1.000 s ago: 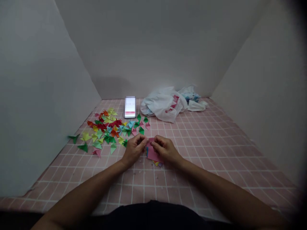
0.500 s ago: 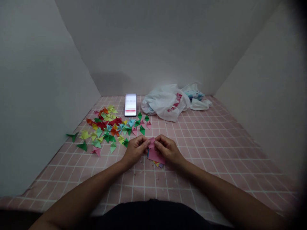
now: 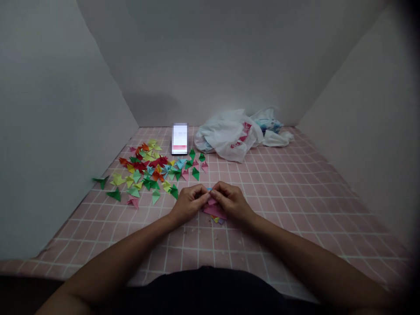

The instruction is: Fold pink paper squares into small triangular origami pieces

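My left hand (image 3: 189, 203) and my right hand (image 3: 232, 203) meet near the middle of the cloth, thumbs and fingers pinched on a small piece of pink paper (image 3: 212, 201). Most of that piece is covered by the fingers, so its folds cannot be made out. Just below lies a stack of coloured paper (image 3: 215, 211), pink on top, with yellow and lilac corners poking out at the near side. To the left of my left hand, many small folded paper shapes (image 3: 151, 181) in green, red, yellow, blue and pink are scattered.
A phone (image 3: 180, 139) with a lit, blurred screen stands upright behind the folded shapes. White plastic bags (image 3: 229, 135) lie crumpled along the back wall. A pink checked cloth (image 3: 295, 192) covers the surface, and pale walls rise at left, right and back.
My fingertips have drawn closer together, and less of the held pink paper shows between them. The view has tilted slightly.
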Demonstrator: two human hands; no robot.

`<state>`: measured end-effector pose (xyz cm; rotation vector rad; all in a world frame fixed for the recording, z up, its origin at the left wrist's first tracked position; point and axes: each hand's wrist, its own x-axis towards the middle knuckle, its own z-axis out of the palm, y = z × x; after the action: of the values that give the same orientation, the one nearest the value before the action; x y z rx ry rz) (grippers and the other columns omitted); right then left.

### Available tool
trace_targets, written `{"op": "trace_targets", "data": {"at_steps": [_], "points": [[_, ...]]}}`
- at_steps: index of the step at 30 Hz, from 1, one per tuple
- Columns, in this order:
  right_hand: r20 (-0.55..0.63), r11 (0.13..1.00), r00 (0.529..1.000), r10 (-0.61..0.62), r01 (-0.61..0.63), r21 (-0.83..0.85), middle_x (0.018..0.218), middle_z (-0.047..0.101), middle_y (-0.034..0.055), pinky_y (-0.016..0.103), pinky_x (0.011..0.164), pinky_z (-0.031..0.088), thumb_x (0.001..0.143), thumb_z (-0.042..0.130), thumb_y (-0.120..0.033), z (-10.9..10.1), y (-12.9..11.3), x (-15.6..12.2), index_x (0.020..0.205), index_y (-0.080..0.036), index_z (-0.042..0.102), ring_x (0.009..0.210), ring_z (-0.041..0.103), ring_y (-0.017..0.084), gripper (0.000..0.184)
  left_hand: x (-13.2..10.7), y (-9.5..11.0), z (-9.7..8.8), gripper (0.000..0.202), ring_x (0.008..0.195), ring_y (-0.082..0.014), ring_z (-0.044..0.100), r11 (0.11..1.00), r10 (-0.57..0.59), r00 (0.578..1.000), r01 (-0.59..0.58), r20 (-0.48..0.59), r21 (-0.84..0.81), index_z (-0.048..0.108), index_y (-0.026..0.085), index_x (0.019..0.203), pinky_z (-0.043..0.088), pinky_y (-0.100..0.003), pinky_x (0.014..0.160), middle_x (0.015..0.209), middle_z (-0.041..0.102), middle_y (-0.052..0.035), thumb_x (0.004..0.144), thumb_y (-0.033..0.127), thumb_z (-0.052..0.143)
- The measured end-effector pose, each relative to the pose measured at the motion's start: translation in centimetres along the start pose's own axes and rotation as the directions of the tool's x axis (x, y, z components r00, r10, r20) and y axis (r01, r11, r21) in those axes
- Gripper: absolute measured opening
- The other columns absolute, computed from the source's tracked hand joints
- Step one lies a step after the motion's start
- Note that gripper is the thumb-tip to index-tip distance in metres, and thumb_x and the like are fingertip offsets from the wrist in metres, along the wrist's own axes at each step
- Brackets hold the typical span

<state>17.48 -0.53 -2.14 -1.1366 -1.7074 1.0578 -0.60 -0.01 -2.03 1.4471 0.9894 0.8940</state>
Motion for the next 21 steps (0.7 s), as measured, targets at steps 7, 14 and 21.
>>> {"op": "trace_targets", "data": {"at_steps": [7, 14, 21], "points": [[-0.054, 0.988, 0.993, 0.102, -0.096, 0.118, 0.059, 0.049, -0.0024, 0.024, 0.049, 0.034, 0.094, 0.053, -0.045, 0.59, 0.47, 0.08, 0.067, -0.022, 0.049, 0.053, 0.045, 0.012, 0.036, -0.23, 0.14, 0.54, 0.035, 0.049, -0.0096, 0.055, 0.988, -0.072, 0.997, 0.067, -0.033, -0.141, 0.061, 0.016, 0.071, 0.045, -0.021, 0.052, 0.057, 0.06, 0.002, 0.08, 0.047, 0.074], [0.047, 0.939, 0.984, 0.174, -0.18, 0.292, 0.055, 0.056, -0.0034, 0.024, 0.044, 0.036, 0.091, 0.061, -0.046, 0.8, 0.5, -0.03, 0.07, -0.021, 0.056, 0.043, 0.048, 0.01, 0.033, -0.21, 0.27, 0.37, 0.037, 0.055, -0.0117, 0.062, 0.982, -0.061, 0.991, 0.038, -0.117, -0.186, 0.064, 0.014, 0.075, 0.052, -0.024, 0.056, 0.068, 0.069, -0.0027, 0.083, 0.049, 0.072], [-0.018, 0.927, 0.986, 0.165, -0.149, 0.345, 0.058, 0.058, -0.0023, 0.024, 0.045, 0.037, 0.092, 0.061, -0.051, 0.94, 0.68, -0.21, 0.073, -0.021, 0.057, 0.044, 0.049, 0.01, 0.036, -0.25, 0.12, 0.41, 0.029, 0.07, -0.0137, 0.067, 0.982, 0.054, 0.98, -0.087, -0.191, -0.167, 0.062, 0.017, 0.095, 0.055, -0.026, 0.07, 0.076, 0.067, 0.0001, 0.083, 0.039, 0.075]]}}
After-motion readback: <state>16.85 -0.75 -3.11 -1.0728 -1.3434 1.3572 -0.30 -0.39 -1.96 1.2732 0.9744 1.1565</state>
